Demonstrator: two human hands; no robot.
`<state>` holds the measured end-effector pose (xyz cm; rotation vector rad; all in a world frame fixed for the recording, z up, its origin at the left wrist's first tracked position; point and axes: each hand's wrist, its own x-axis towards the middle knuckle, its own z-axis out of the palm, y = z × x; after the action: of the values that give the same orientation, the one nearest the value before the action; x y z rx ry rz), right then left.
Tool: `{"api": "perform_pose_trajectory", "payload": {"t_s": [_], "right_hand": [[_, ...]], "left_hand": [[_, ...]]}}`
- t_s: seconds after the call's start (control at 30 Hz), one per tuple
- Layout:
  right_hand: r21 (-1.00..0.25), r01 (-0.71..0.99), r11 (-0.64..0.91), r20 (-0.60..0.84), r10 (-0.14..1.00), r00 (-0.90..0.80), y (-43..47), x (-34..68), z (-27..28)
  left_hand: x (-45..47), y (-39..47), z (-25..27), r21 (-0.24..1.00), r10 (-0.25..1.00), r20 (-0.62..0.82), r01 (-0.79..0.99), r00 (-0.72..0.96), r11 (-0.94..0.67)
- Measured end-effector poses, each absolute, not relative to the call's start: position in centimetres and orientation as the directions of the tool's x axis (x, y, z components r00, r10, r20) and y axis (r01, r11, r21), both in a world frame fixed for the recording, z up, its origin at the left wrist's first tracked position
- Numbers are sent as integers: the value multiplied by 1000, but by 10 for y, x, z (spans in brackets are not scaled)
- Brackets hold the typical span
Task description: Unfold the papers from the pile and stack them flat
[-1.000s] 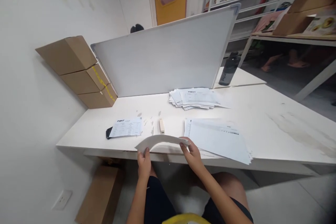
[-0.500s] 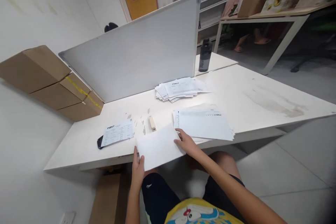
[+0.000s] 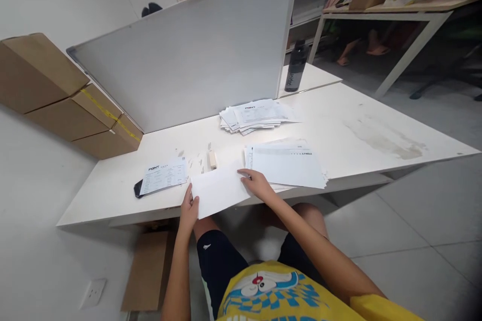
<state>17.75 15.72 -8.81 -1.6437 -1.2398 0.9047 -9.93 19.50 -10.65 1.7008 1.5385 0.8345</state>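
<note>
Between my hands is a blank white sheet of paper (image 3: 220,190), tilted over the desk's front edge. My left hand (image 3: 189,206) grips its left edge, thumb on top. On the sheet's upper right corner, my right hand (image 3: 256,184) is closed with fingers curled. A small cream stapler (image 3: 213,159) lies just beyond the sheet. To the right is a pile of papers (image 3: 288,165), its top sheet mostly blank. A printed form (image 3: 163,176) rests at the left on a dark object (image 3: 138,189), mostly hidden. Farther back sits a messy stack of printed papers (image 3: 259,114).
A whiteboard (image 3: 188,50) stands along the back of the white desk (image 3: 361,125). Cardboard boxes (image 3: 56,75) are stacked at the left. A dark bottle (image 3: 296,66) stands at the back right. Behind is another table (image 3: 391,12) with boxes, and a person's feet show beneath it.
The camera view has shifted, and my body shows more. Both hands still hold the sheet, which is now tilted flatter; the right hand has slid closer to its upper corner.
</note>
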Motion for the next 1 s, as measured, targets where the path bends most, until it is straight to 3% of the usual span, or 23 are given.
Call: {"api": "perform_pose_trajectory", "payload": {"t_s": [0.1, 0.23, 0.33, 0.5, 0.73, 0.9, 1.0], "right_hand": [[-934, 335, -121, -41, 971, 236, 170, 171, -88], [-934, 348, -78, 8, 971, 239, 189, 165, -91], [-934, 356, -41, 43, 973, 226, 195, 164, -98], [-932, 362, -34, 41, 980, 197, 188, 168, -104], [-925, 376, -53, 50, 964, 260, 190, 170, -96], [-926, 372, -58, 52, 960, 277, 194, 167, -107], [-924, 376, -72, 49, 952, 302, 195, 163, -114]], "left_hand": [[-103, 205, -99, 709, 983, 19, 691, 180, -141], [-103, 223, -98, 520, 943, 178, 786, 282, -333], [-105, 235, -105, 481, 910, 232, 773, 343, -414], [-116, 243, -115, 437, 878, 191, 763, 438, -476], [-106, 242, -112, 484, 924, 189, 788, 332, -382], [-113, 244, -115, 687, 935, 169, 643, 311, -338], [-119, 245, -121, 704, 942, 142, 638, 304, -312]]}}
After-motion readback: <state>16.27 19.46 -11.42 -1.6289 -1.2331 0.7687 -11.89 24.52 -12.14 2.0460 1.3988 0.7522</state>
